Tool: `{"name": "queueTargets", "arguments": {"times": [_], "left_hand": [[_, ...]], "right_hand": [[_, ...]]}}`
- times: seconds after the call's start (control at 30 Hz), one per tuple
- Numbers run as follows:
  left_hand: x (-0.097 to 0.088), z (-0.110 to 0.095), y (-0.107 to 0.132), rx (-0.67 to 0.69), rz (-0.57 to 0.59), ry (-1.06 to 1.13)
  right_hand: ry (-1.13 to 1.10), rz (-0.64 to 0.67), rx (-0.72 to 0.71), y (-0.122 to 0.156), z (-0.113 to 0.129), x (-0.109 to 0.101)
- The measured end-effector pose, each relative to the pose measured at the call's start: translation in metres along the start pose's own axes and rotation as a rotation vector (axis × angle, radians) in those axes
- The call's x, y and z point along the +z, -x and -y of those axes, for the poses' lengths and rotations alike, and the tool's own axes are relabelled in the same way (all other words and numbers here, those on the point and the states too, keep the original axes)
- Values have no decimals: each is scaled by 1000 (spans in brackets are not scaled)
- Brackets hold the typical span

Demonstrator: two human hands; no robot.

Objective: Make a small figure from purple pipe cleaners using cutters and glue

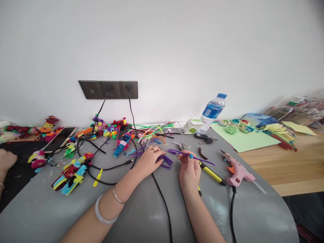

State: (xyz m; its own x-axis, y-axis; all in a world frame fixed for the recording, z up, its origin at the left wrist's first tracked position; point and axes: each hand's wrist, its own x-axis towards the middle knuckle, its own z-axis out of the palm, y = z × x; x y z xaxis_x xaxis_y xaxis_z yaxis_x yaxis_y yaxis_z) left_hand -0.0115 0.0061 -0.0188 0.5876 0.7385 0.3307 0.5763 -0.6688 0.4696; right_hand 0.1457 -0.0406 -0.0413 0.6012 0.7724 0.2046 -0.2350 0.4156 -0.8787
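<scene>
While the right hand (189,171) pinched a purple pipe cleaner (202,159), the flat-fingered left hand (149,160) could have scattered the loose purple pieces (166,160).

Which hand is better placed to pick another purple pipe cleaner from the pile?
Left. The left hand rests on the purple pile, fingertips touching it. The right hand is occupied: it pinches a long purple pipe cleaner and sits to the right of the pile.
</scene>
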Motion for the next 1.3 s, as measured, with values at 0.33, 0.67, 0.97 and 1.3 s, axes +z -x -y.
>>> {"name": "queueTargets", "arguments": {"times": [0.33,0.67,0.97,1.3], "left_hand": [[4,-3,-2,-50,-2,152],[-5,-5,-8,-229,-103,662],[-3,-4,-10,-310,-73,957],[-5,-5,-10,-304,-48,1077]], "right_hand": [[106,72,18,-3,-6,-5],[174,133,68,-3,-7,-8],[100,152,63,-2,-7,-9],[146,193,124,-3,-6,-10]]}}
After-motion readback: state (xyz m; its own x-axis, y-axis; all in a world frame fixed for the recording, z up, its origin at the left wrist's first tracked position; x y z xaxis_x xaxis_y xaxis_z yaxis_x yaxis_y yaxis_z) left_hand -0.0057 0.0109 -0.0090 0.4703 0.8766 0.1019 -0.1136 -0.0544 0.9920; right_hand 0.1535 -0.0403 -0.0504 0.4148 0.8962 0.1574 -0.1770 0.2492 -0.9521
